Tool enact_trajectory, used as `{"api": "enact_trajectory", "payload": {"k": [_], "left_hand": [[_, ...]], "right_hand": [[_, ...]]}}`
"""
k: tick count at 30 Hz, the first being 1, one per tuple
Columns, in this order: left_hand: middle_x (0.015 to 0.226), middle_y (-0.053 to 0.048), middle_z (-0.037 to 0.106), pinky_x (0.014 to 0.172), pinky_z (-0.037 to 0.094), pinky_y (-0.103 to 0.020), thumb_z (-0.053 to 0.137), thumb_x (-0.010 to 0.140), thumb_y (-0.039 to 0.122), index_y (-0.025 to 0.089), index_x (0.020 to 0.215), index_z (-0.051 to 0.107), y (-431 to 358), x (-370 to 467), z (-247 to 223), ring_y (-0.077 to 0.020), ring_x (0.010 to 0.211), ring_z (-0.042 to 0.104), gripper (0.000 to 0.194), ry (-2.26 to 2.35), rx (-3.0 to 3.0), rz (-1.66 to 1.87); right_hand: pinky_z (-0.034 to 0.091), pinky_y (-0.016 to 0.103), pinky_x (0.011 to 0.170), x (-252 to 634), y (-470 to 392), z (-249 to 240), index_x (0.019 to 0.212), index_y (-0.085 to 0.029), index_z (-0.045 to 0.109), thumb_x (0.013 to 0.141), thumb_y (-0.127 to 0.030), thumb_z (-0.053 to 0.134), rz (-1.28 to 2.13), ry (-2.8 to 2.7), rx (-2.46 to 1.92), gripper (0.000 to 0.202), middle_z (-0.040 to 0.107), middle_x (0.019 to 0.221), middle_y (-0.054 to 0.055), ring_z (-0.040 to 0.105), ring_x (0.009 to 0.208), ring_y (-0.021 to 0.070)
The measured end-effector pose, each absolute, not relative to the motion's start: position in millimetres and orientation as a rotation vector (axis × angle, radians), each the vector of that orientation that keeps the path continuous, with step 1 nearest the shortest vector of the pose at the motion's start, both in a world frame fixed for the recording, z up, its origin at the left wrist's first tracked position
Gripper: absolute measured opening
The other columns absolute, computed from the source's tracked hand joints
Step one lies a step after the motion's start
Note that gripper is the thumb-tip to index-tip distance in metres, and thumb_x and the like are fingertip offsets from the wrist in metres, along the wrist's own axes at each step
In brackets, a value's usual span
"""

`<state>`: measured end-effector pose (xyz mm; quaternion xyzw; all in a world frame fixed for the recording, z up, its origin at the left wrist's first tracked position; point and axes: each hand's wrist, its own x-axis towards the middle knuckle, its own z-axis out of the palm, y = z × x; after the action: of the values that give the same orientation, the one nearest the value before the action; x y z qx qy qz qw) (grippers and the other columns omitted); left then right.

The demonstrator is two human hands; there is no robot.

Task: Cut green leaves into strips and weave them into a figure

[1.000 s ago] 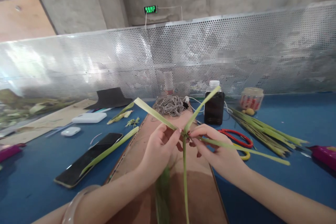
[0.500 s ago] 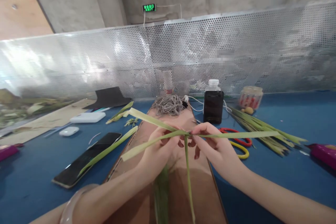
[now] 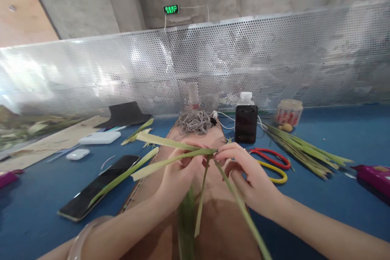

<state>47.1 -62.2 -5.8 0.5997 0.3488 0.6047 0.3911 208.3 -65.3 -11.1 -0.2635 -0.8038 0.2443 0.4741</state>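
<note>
Pale green leaf strips cross at a small knot between my fingertips, above a long brown board. My left hand is closed around the strips just left of the crossing, with two of them pointing out to the left. Thumb and fingers of my right hand pinch at the crossing from the other side. One strip hangs down in the middle, while another slants down toward the lower right under my right hand. The knot itself is partly hidden by the fingertips. A darker green leaf bundle lies below on the board.
Scissors with red and yellow handles lie right of my right hand. Farther right are a leaf bundle and a jar. A black phone leans on a bottle. Grey cord sits ahead; another phone lies left.
The strip that stretched out to the right now slants down to the lower right. The middle hanging strip has swung left. My right hand's fingers have shifted slightly at the crossing.
</note>
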Motion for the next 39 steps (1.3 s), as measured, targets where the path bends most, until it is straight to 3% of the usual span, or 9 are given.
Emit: {"api": "enact_trajectory", "payload": {"k": [4,7,10,16,22,39], "left_hand": [[0.081,0.0,0.063,0.064,0.05,-0.025,0.058,0.07,0.012,0.018,0.076,0.057,-64.3,47.8,-4.0,-0.014,0.072,0.061,0.009,0.813,1.55,1.466],[0.084,-0.002,0.062,0.067,0.051,-0.026,0.06,0.071,0.016,0.017,0.075,0.058,-65.0,48.2,-3.1,-0.0149,0.077,0.061,0.005,0.788,1.587,1.444],[0.083,-0.002,0.062,0.07,0.051,-0.025,0.057,0.074,0.017,0.018,0.076,0.059,-65.0,48.7,-2.8,-0.0141,0.079,0.061,0.002,0.846,1.671,1.437],[0.081,0.0,0.063,0.068,0.052,-0.025,0.056,0.075,0.019,0.018,0.076,0.059,-68.4,52.9,-1.2,-0.0129,0.071,0.062,0.003,0.888,1.621,1.435],[0.077,0.001,0.064,0.065,0.051,-0.024,0.058,0.074,0.02,0.018,0.075,0.059,-70.1,55.2,-1.1,-0.012,0.066,0.061,0.003,0.943,1.561,1.461],[0.088,-0.003,0.065,0.077,0.046,-0.027,0.054,0.078,0.026,0.018,0.086,0.058,-66.2,51.2,-7.3,-0.0158,0.083,0.061,0.012,1.077,1.774,1.395]], "right_hand": [[0.05,0.026,0.058,207.8,-64.9,-11.3,0.107,-0.022,0.044,0.082,-0.007,0.03,0.726,-1.845,-0.667,0.032,0.049,0.088,0.004,0.051,0.07,0.012],[0.05,0.027,0.06,203.9,-65.4,-8.6,0.108,-0.021,0.044,0.081,-0.015,0.044,0.679,-1.898,-0.765,0.028,0.05,0.094,0.004,0.051,0.068,0.0113],[0.049,0.026,0.058,200.6,-64.9,-6.1,0.101,-0.02,0.049,0.075,-0.019,0.055,0.556,-1.902,-0.826,0.028,0.051,0.091,0.005,0.052,0.068,0.0125],[0.05,0.024,0.057,200.8,-65.9,-6.0,0.088,-0.02,0.054,0.081,-0.022,0.046,0.662,-1.724,-0.9,0.01,0.059,0.081,0.003,0.059,0.069,0.0144],[0.05,0.022,0.049,196.6,-69.8,-3.9,0.081,-0.02,0.053,0.081,-0.031,0.048,0.879,-1.514,-0.897,0.012,0.056,0.069,0.0,0.056,0.057,0.0121],[0.045,0.022,0.046,192.0,-69.3,-1.5,0.068,-0.016,0.054,0.079,-0.03,0.051,1.114,-1.39,-0.873,0.018,0.053,0.056,-0.002,0.051,0.048,0.0104]]}}
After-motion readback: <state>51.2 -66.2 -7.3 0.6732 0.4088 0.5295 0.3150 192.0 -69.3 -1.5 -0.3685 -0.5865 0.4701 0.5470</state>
